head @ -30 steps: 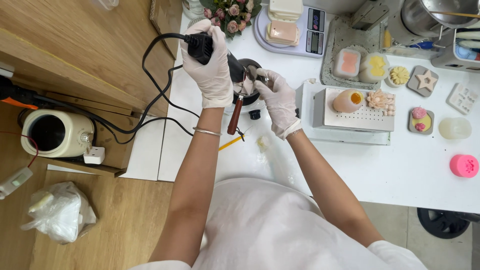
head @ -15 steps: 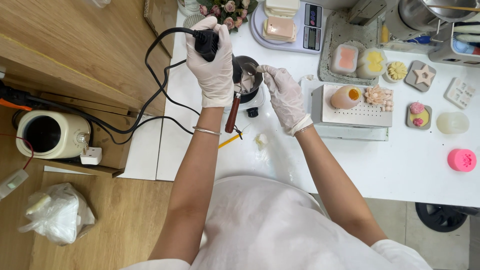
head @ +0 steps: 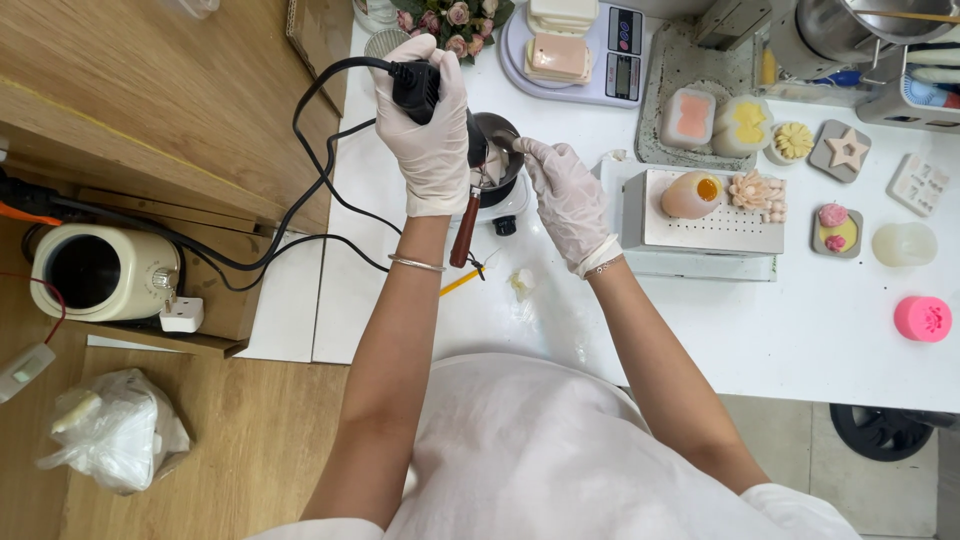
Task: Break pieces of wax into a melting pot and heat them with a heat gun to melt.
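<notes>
Near the frame's centre, the gloved right hand (head: 567, 200) is resting curled fingertips on the rim of a small metal pot (head: 497, 150), while just above left, the gloved left hand (head: 430, 125) is gripping a black corded tool (head: 415, 85) tightly over that pot.

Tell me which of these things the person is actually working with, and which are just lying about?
In use:
left hand gripping a black corded tool
right hand at the small metal pot
pot's wooden handle

Lying about:
kitchen scale
pink mould
star-shaped piece
cream jar
plastic bag
</notes>
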